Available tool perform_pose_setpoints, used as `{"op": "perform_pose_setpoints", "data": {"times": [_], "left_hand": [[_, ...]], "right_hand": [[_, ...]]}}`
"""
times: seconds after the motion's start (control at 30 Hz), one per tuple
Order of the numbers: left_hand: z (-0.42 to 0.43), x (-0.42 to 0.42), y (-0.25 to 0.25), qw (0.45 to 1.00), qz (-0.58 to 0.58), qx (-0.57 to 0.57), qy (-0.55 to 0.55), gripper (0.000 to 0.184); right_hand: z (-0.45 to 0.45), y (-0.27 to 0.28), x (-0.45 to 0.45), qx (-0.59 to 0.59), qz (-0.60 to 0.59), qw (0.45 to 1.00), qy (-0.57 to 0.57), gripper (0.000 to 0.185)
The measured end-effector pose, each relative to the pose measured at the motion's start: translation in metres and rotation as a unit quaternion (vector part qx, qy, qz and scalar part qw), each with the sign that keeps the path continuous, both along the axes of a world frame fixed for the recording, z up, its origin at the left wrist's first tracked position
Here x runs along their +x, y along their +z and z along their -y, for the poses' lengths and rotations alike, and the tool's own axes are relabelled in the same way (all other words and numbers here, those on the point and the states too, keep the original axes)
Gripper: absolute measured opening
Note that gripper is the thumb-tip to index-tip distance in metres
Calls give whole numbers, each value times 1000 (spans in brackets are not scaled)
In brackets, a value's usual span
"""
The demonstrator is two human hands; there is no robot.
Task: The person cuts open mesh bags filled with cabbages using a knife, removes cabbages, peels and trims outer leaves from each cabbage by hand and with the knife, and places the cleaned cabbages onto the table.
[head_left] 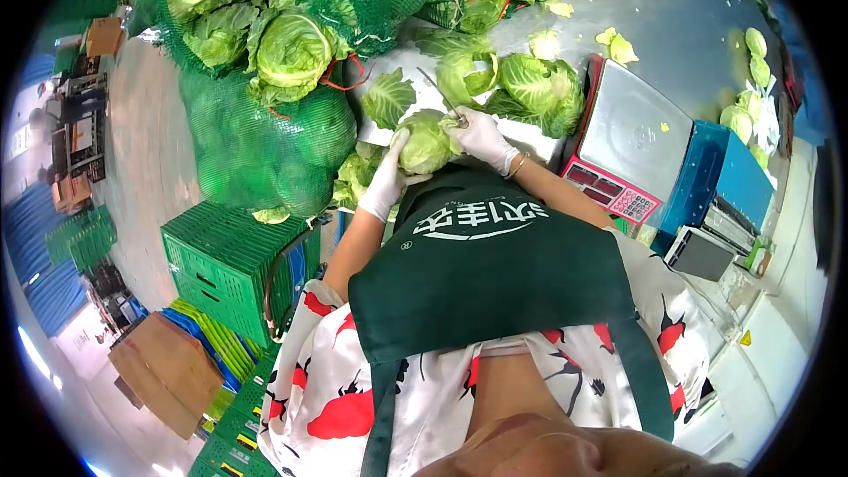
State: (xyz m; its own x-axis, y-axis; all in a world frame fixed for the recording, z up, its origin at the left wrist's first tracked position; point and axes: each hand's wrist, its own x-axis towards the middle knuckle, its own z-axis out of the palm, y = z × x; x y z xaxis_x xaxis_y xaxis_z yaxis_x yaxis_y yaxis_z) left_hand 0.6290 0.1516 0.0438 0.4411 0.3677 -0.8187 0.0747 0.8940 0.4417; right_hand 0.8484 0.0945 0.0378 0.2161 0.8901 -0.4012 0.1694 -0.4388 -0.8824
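Observation:
A pale green head of cabbage (426, 143) is held in front of my apron, at the table's near edge. My left hand (387, 178), in a white glove, cups it from the left and below, fingers curved against it. On the other side my gloved right hand (481, 138) grips a knife (436, 88); its thin blade points up and left over the cabbage, and its handle is mostly hidden by the fingers. A loose cabbage leaf (389, 99) lies just beyond, near more cabbage heads and outer leaves (541, 93).
Green mesh sacks of cabbages (265, 146) are piled at the left and back. A weighing scale (632, 128) stands on the metal table to the right, beside a blue bin (707, 177). Stacked green crates (216, 265) stand at lower left. Trimmed cabbages (751, 110) lie far right.

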Motion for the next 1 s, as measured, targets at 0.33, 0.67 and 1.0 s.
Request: {"op": "perform_pose_setpoints", "data": {"times": [0.33,0.67,1.0], "left_hand": [[11,17,-14,957,-103,271,16,88],[-22,76,39,660,-331,599,-310,113],[-15,98,41,597,-322,641,-359,113]], "right_hand": [[-7,22,88,23,351,927,-128,40],[-1,9,31,55,160,985,-14,44],[15,51,31,10,246,969,-15,47]]}}
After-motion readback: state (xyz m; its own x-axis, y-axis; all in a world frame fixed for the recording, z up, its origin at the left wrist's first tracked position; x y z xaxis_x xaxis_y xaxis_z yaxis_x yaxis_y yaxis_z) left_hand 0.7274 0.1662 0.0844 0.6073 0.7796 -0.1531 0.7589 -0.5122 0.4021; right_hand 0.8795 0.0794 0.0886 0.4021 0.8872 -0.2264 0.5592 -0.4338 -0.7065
